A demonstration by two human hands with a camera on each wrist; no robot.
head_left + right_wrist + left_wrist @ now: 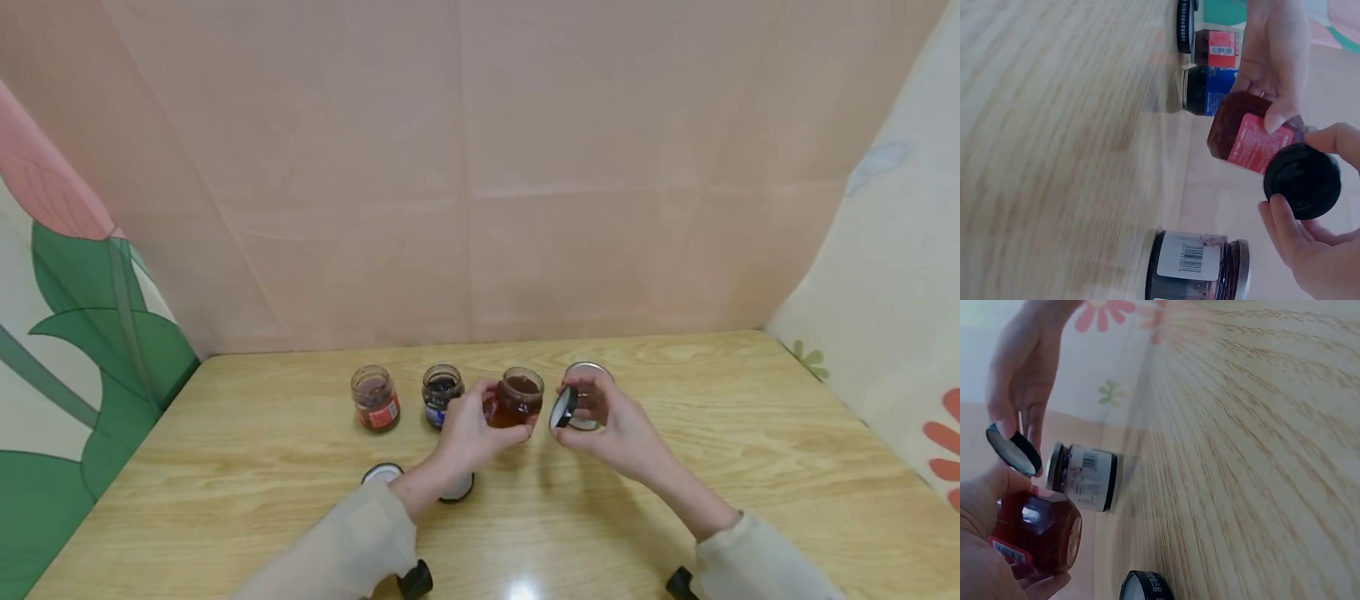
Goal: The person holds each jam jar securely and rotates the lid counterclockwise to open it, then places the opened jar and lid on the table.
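Note:
My left hand [468, 433] grips an open glass jar [519, 408] of dark red jam, its mouth facing up and tilted slightly. A red label [1254, 144] shows on this jar in the right wrist view. Just to the right, my right hand [622, 429] pinches a black lid [564, 407] between thumb and fingers, its white inside turned toward the jar. The lid is apart from the jar's mouth. Partly hidden behind the right hand stands a jar with a silver lid [588, 367]; its white label [1188, 256] shows in the right wrist view.
Two open jars stand to the left on the wooden table [285, 467]: a red-labelled jar [377, 400] and a blue-labelled jar [437, 392]. Nearer, a black-rimmed lid [383, 472] and another lid [459, 487] lie white side up, partly covered by my left arm.

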